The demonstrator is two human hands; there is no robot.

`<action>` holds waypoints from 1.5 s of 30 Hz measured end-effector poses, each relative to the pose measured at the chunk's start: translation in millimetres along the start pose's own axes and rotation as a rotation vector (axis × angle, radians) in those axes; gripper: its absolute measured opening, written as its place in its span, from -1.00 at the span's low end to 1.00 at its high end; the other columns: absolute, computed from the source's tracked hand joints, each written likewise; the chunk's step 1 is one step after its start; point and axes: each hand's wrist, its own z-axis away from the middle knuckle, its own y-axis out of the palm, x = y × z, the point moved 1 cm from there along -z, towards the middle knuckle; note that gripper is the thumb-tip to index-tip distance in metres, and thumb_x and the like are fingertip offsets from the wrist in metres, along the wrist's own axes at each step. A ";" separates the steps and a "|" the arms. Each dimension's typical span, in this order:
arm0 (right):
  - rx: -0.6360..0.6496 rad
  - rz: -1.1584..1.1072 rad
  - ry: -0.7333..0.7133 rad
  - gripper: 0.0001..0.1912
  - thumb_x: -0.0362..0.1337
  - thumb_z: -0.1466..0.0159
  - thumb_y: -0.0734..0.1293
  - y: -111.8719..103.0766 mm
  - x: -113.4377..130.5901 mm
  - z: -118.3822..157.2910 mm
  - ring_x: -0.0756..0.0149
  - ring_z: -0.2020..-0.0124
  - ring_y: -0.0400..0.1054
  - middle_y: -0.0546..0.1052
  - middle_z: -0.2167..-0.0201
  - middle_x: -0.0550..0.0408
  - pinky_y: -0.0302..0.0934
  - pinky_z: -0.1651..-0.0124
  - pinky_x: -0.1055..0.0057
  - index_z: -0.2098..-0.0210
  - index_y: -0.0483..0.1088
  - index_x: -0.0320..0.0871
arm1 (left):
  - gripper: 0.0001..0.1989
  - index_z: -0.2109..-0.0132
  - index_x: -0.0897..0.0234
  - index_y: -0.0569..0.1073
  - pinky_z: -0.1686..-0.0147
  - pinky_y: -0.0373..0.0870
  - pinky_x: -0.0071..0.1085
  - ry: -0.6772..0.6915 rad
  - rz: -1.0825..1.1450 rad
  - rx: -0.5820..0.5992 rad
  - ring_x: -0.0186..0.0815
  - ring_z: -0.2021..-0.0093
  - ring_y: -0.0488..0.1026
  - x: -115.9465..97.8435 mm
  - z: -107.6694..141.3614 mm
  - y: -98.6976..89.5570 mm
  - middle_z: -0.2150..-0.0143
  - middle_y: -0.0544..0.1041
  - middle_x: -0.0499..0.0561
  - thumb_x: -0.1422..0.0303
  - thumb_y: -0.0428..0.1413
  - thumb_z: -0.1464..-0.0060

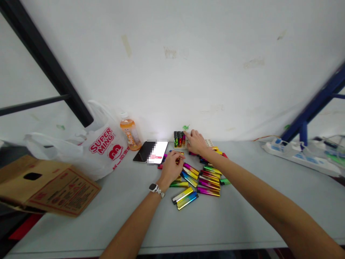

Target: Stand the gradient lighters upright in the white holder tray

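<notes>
Many shiny two-tone lighters (209, 184) lie in a loose pile on the grey table. Behind them, several more lighters (179, 140) stand upright in rows, with black tops, against a pale holder (208, 142) partly hidden by my hand. My right hand (197, 142) reaches to the right end of these rows, its fingertips at the top of a magenta upright lighter (184, 140). My left hand (173, 164), with a watch (153, 187) on its wrist, hovers over the pile's left side. Its fingers are curled together, and what they pinch is too small to make out.
A tablet (145, 151) with a lit screen and an orange drink bottle (130, 132) stand left of the pile. Farther left are a white plastic bag (94, 154) and a cardboard box (61, 187). On the right lies a power strip (296, 158) beside a blue post (312, 104).
</notes>
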 end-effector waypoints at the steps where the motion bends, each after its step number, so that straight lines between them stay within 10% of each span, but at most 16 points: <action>1: 0.004 -0.001 0.009 -0.28 -0.35 -0.23 0.28 -1.3 0.2 0.3 -0.09 -0.06 0.17 0.31 -0.03 -0.26 0.13 -0.04 0.13 -0.37 0.10 -0.15 | -0.80 0.31 0.24 0.52 0.11 0.44 -0.28 -0.001 0.009 -0.011 -0.24 0.13 0.46 -0.8 -0.4 -1.0 0.21 0.51 0.04 0.53 0.01 -0.14; 7: -0.046 -0.123 0.060 -0.27 -0.31 -0.23 0.28 -7.9 11.5 13.1 0.00 -0.04 0.20 0.31 -0.02 -0.21 0.16 -0.04 0.20 -0.37 0.06 -0.14 | -0.72 0.27 0.24 0.48 0.12 0.41 -0.30 -0.084 0.160 -0.220 -0.27 0.19 0.47 -0.3 -2.1 -11.5 0.26 0.52 0.00 0.54 -0.12 -0.12; 11: -0.041 -0.220 -0.035 -0.60 -0.32 -0.23 0.27 -7.1 22.7 27.1 0.09 -0.02 0.23 0.39 0.04 -0.15 0.14 -0.07 0.28 -0.06 0.41 -0.20 | -0.77 0.24 0.23 0.45 0.13 0.39 -0.30 -0.160 0.152 -0.290 -0.26 0.20 0.45 3.2 -3.2 -20.9 0.26 0.51 -0.01 0.49 -0.10 -0.14; 19: 0.285 -0.227 -0.054 -0.72 -0.21 -0.28 0.27 -0.6 24.2 22.0 0.18 0.23 0.44 0.60 0.24 -0.05 0.18 0.19 0.39 0.12 0.54 -0.16 | -0.67 0.29 0.20 0.43 0.07 0.34 -0.22 -0.093 -0.054 -0.105 -0.19 0.18 0.43 10.8 -0.5 -16.4 0.29 0.49 0.04 0.30 -0.19 -0.32; 28: 0.427 -0.226 -0.019 -0.74 -0.19 -0.07 0.42 2.0 7.9 -0.4 0.22 0.35 0.44 0.62 0.32 -0.03 0.15 0.35 0.44 0.27 0.61 -0.18 | -0.53 0.17 0.22 0.48 0.06 0.43 -0.23 -0.279 0.288 -0.120 -0.20 0.12 0.50 11.3 2.2 -0.4 0.17 0.57 0.06 0.17 -0.28 -0.35; 39: 0.291 -0.371 0.051 -0.75 -0.17 -0.05 0.45 -25.9 -24.9 29.6 0.29 0.46 0.36 0.58 0.44 0.00 0.10 0.40 0.42 0.34 0.61 -0.20 | -0.47 0.20 0.23 0.48 0.15 0.49 -0.28 -0.282 0.562 -0.195 -0.22 0.19 0.52 0.5 -7.9 15.0 0.22 0.55 0.05 0.00 -0.25 -0.31; 45: 0.163 -0.907 0.154 -0.68 -0.09 -0.12 0.39 -22.1 -23.3 63.6 0.39 0.53 0.26 0.50 0.52 0.09 0.07 0.46 0.46 0.34 0.55 -0.26 | -0.69 0.20 0.27 0.43 0.23 0.47 -0.34 -0.257 0.492 -0.287 -0.29 0.29 0.51 -10.8 -20.7 5.1 0.26 0.53 0.03 0.08 0.11 -0.16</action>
